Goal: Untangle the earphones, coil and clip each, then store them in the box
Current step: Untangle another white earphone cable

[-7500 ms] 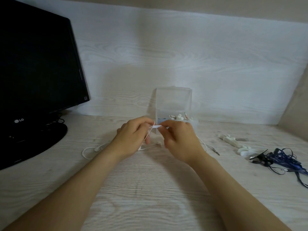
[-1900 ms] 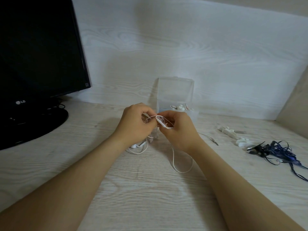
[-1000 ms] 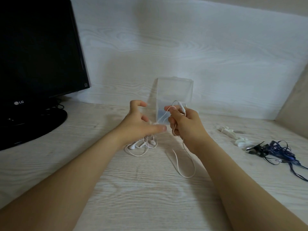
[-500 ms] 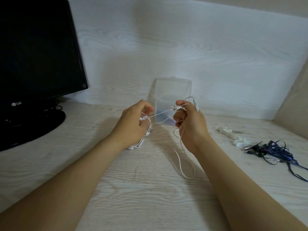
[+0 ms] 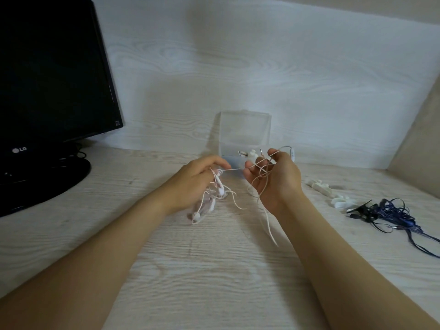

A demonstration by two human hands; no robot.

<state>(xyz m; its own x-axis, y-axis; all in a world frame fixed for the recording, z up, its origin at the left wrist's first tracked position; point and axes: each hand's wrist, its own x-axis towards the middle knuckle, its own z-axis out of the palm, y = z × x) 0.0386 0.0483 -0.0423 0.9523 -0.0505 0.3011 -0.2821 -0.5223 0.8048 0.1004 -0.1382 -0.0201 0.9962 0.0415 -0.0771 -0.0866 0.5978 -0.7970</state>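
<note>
Both hands wind the white earphones into a coil

The left hand (image 5: 195, 179) keeps a narrow grip on the cable of the white earphones (image 5: 209, 201), earbuds dangling; the right hand (image 5: 273, 177) is closed around loops, so the stretch between them runs taut, likely for winding. The open clear box (image 5: 245, 132) waits just beyond; white clips (image 5: 331, 194) and the tangled blue earphones (image 5: 400, 215) lie right on the counter (image 5: 214, 270).

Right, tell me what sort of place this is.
Probably a home or office desk set in a corner: a black monitor stands on its base on a pale wood-grain desktop, with matching wood-grain panels behind and to the right.
</note>
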